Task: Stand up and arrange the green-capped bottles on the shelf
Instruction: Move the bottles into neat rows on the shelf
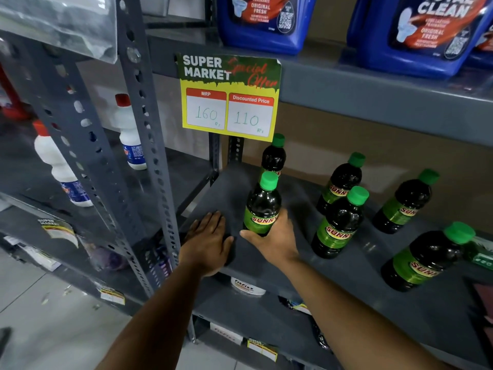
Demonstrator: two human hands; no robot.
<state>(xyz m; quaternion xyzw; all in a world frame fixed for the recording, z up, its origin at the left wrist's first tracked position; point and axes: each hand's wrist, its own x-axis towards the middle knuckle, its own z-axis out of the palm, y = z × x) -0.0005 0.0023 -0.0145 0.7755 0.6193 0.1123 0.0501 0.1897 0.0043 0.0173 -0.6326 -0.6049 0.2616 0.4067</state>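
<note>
Several dark bottles with green caps and green "SUNNY" labels stand upright on a grey metal shelf (373, 279). My right hand (272, 240) grips the lower part of the front-left bottle (262, 204), which stands on the shelf. Directly behind it stands another bottle (273, 156). To the right stand further bottles: one (338, 222) at the middle front, one (342, 180) behind it, one (405, 201) farther right, and one (429, 257) nearest the front edge. My left hand (206, 243) lies flat, fingers spread, on the shelf's left front corner, holding nothing.
A yellow "Super Market" price card (229, 97) hangs from the shelf above, over the back-left bottle. Blue cleaner jugs (416, 33) stand on that upper shelf. White bottles (130, 132) with red caps sit in the left bay beyond a perforated post (149, 145). Lower shelves hold packets.
</note>
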